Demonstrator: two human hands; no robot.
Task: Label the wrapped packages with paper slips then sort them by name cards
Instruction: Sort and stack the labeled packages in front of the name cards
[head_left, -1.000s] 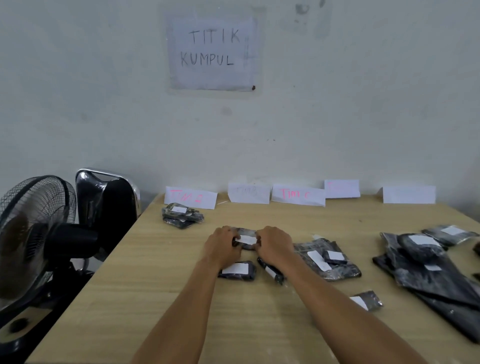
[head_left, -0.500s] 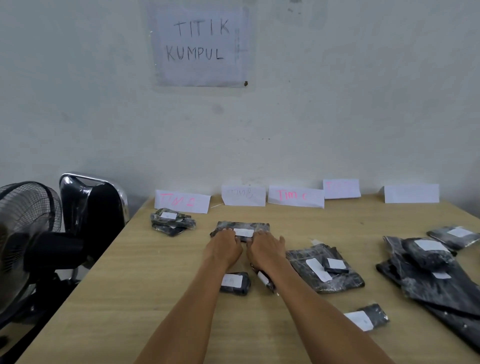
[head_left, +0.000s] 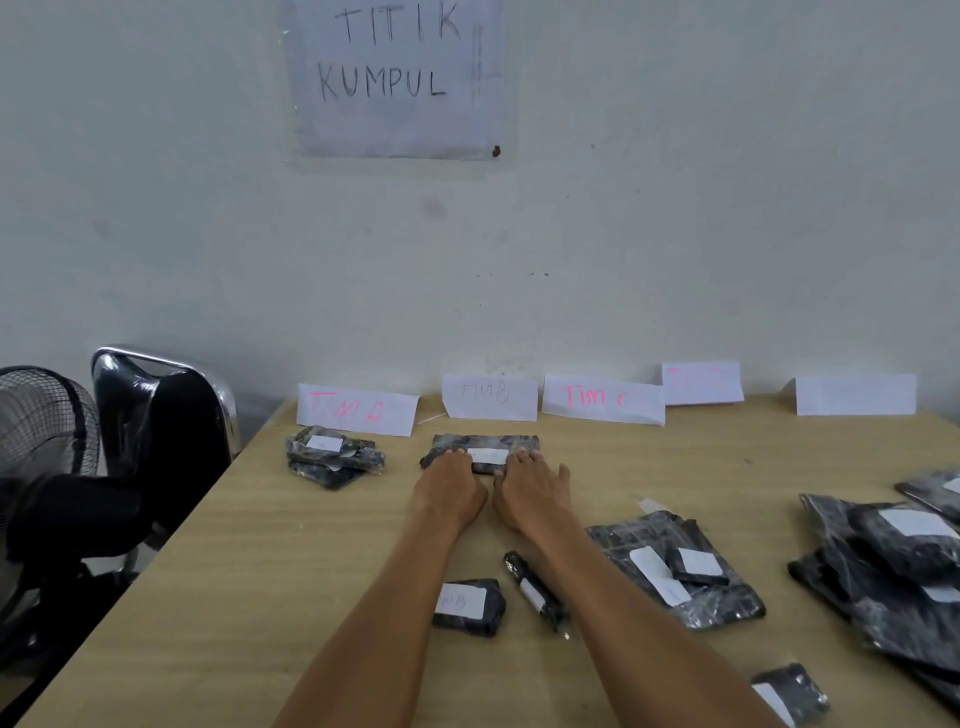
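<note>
Hands both out flat at mid table (head_left: 249, 571), side by side and nearly touching. Left hand (head_left: 449, 491) and right hand (head_left: 530, 493) rest their fingertips on top of one black wrapped package (head_left: 485, 444), fingers laid forward and not curled round it, right thumb splayed out to the side. White paper slip (head_left: 488, 456) sits on that package between the two sets of fingertips. The package lies flat just in front of the TIM B card (head_left: 489, 397). Row of name cards stands along the wall edge: TIM A card (head_left: 357, 410) left of it, Tim C card (head_left: 602, 400) right of it, then a faint pink card (head_left: 701, 383), writing unreadable, and a blank card (head_left: 856, 395) far right. Small stack of labelled packages (head_left: 335, 456) lies in front of the TIM A card. Between the forearms: a small labelled package (head_left: 469, 605) and a thin rolled package (head_left: 535, 590). Right of the right forearm, a flat package (head_left: 675, 597) with a smaller one on top; beyond that a pile of packages (head_left: 893, 571) at the right edge, and one small package (head_left: 789, 693) near the bottom. Wall sign (head_left: 400, 78) reads TITIK KUMPUL. Fan (head_left: 47, 467) and chair (head_left: 161, 415) stand left of the table.
</note>
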